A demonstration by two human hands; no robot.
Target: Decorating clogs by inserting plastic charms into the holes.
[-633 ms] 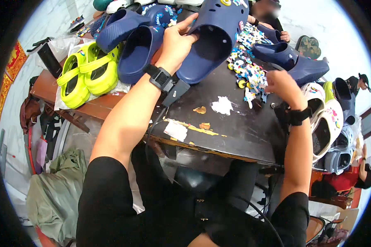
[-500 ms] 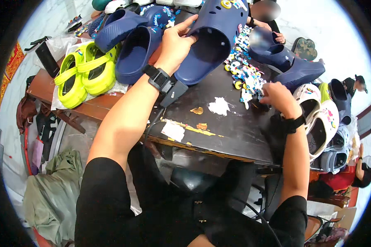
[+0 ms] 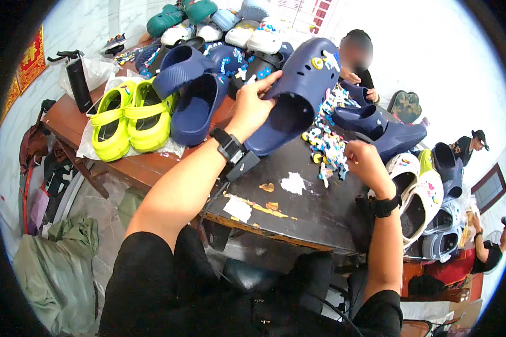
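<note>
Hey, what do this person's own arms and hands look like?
The left hand and right hand are ungloved. Short black sleeves leave the forearms bare. At the left wrist: black strap, boxy dark device, thin cable; at the right, a black band.

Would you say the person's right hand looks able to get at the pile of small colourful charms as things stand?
Probably yes: the right hand is beside the right edge of the charm pile, and nothing visible stands between them.
</note>
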